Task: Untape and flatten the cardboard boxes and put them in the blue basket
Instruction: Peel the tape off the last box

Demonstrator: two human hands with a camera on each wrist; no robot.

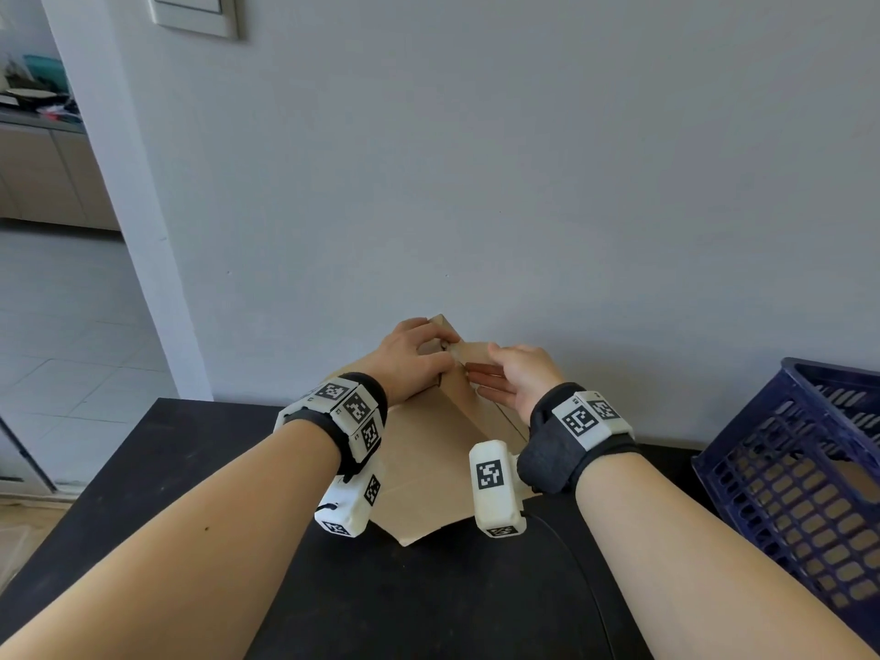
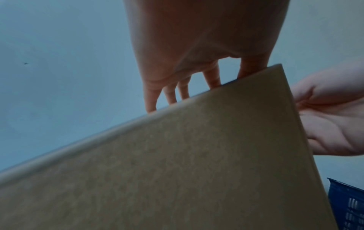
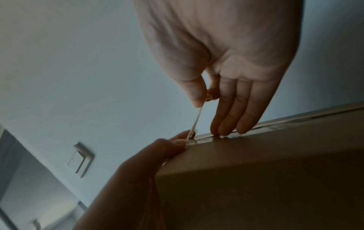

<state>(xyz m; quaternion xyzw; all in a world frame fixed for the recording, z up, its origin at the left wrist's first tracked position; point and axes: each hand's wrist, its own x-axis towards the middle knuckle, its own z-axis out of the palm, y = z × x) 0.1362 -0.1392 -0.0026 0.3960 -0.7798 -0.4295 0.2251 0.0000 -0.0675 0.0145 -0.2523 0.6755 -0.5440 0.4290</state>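
Note:
A brown cardboard box (image 1: 428, 469) stands tilted on the black table (image 1: 214, 469) close to the wall. My left hand (image 1: 424, 354) grips its raised top corner, fingers curled over the edge (image 2: 183, 91). My right hand (image 1: 495, 369) pinches a strip of clear tape (image 3: 197, 118) between thumb and index finger. The strip runs taut down to the box's top seam (image 3: 204, 138). The other three right fingers (image 3: 230, 118) lie straight with their tips on that seam. The blue basket (image 1: 809, 469) stands at the table's right end, with brown cardboard showing through its lattice.
A grey wall rises right behind the box. A black cable (image 1: 571, 564) runs across the table from the right wrist camera. On the left, past a white wall corner, a tiled floor (image 1: 71, 350) and cabinets open up. A basket corner (image 2: 350, 207) shows beside the box.

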